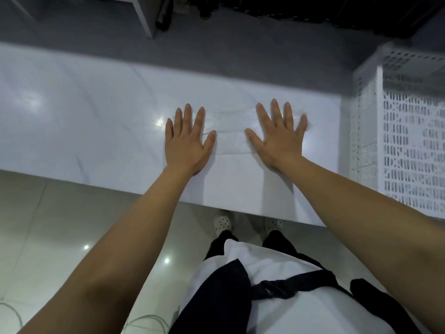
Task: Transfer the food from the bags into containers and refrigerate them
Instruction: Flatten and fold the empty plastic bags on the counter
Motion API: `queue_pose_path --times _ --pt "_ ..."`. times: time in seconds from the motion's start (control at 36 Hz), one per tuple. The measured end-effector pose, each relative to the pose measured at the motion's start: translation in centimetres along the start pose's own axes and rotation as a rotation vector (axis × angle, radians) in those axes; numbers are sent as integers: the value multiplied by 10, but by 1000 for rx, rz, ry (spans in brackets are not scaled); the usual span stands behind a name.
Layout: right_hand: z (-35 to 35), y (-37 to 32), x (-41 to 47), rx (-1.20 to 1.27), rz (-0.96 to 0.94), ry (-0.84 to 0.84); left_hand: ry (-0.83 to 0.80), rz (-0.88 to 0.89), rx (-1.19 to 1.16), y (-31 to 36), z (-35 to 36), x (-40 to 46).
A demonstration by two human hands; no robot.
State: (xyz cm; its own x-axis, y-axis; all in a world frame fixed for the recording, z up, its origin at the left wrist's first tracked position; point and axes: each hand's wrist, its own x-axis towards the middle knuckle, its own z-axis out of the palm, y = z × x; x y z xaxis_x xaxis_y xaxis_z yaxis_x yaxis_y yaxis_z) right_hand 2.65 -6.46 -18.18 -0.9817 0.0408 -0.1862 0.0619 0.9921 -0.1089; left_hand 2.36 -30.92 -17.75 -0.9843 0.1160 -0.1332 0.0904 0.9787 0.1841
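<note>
Both of my hands lie flat on a white marble-look counter, palms down with fingers spread. My left hand is left of centre and my right hand is right of centre. Between and under them lies a flat, clear, empty-looking plastic bag, hard to tell from the counter. No food or container shows on the counter.
A white perforated plastic basket stands at the counter's right end. Beyond the counter is grey floor with a white furniture leg and dark items at the top. Below me are pale floor tiles, cables at lower left, and my apron and shoes.
</note>
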Motion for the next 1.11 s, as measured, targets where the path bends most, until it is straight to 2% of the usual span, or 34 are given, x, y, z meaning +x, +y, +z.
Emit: queue_pose_path --times 0.39,0.47,0.56,0.72,0.83,0.94,1.03,1.11 --pt "-3 17 2 16 -1 -17 -11 -114 -80 -3 -3 -3" --pt "-4 21 2 16 -58 -18 20 -157 -233 -7 -11 -7" --pt "-3 26 2 9 -133 -17 135 -236 -475 -17 -22 -19" --pt "-6 29 -2 -26 -397 -24 162 -303 -623 -25 -30 -77" --pt "-11 26 -4 -72 -569 -40 109 -163 -525 -10 -28 -124" --pt "-15 18 -3 -113 -749 -74 -48 9 -161 7 -10 -163" --pt "-15 12 -2 -173 -868 -95 -120 -7 -25 17 4 -175" --pt "-15 8 -2 -204 -905 -95 -91 -26 -14 27 7 -177"
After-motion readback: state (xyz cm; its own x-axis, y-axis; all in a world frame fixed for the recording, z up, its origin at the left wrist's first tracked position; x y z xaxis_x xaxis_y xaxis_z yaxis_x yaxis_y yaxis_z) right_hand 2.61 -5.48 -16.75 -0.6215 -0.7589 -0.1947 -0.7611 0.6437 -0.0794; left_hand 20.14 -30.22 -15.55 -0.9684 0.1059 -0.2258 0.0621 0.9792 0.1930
